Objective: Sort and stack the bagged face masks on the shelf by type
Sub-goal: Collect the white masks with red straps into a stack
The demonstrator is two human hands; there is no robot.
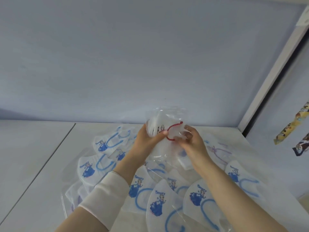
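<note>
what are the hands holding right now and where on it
Both hands hold one bagged mask with a red ear loop: left hand grips its left side, right hand pinches its right edge.

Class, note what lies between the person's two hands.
Head view: a clear plastic bag holding a white mask with a red ear loop, gripped by left hand and right hand.

A left hand [147, 139] and right hand [192, 144] grip a bagged mask [168, 121] with a red ear loop; blue-printed bagged masks [160, 203] lie on the white shelf [33, 156] from 9 through 6 to 3 o'clock of it.
</note>
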